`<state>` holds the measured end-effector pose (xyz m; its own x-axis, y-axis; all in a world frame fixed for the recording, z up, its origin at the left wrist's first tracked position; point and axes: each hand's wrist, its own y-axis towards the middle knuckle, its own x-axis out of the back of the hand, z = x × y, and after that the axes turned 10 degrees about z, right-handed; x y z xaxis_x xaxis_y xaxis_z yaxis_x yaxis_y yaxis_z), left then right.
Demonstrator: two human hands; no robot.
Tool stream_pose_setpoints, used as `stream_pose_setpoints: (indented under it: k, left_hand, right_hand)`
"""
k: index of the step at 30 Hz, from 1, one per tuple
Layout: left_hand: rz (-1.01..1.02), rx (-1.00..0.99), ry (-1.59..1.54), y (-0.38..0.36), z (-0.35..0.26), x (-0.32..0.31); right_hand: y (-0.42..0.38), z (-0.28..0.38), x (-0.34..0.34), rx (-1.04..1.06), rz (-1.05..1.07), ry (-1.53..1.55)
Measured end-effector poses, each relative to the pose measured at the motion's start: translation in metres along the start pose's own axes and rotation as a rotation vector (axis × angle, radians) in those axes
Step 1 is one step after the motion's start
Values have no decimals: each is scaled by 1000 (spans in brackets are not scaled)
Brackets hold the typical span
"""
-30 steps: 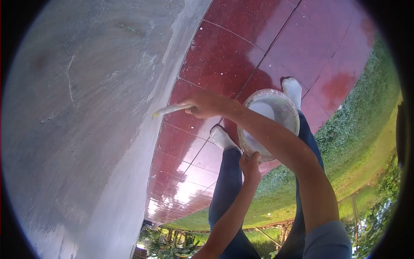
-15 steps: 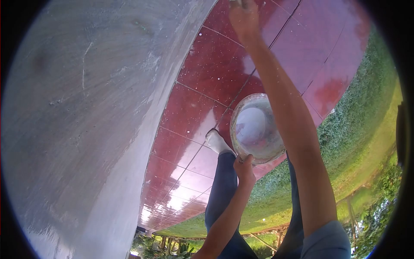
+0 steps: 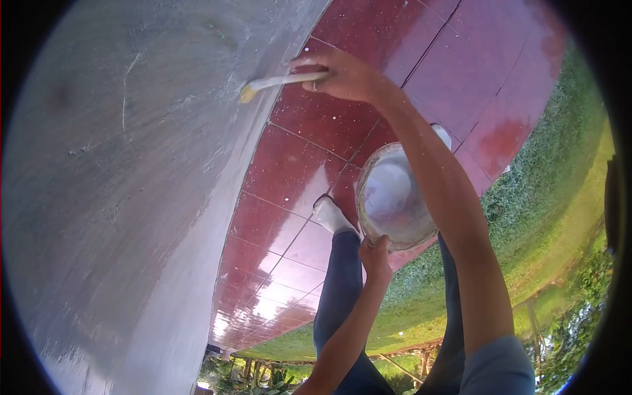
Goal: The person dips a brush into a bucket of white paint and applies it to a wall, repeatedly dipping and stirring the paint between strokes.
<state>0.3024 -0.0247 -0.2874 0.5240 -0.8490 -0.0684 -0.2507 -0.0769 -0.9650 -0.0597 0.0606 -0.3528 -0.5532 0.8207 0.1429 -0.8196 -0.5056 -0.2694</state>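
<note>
My right hand (image 3: 345, 76) is closed around the pale handle of a paintbrush (image 3: 283, 80). The brush points left, and its yellowish tip overlaps the lower edge of the grey wall (image 3: 145, 151). Lower down, my left hand (image 3: 376, 258) grips the near rim of a round bucket (image 3: 368, 227), thumb over the edge. The bucket is tilted toward me, with whitish liquid inside and smears along its wall. My right forearm passes in front of the bucket's right side and hides part of it.
Glossy red floor tiles (image 3: 306, 164) dotted with white specks run along the wall. A white-covered foot (image 3: 332, 217) stands left of the bucket; another (image 3: 441, 135) shows beyond it. Grass (image 3: 526, 197) borders the tiles on the right, with plants (image 3: 586, 303) farther out.
My right hand has swung left and down from the top edge of the view, bringing the brush to the wall. My left hand and the bucket have barely shifted.
</note>
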Motion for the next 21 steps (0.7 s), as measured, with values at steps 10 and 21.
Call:
stream_pose_setpoints:
  k: [10,21]
  left_hand:
    - [-11,-8,-11,1,-7,3]
    - [51,-18,56,7,11,4]
  right_hand:
    - [23,-4,165,55,-868,335]
    - [-66,28,-174,-161,199,148]
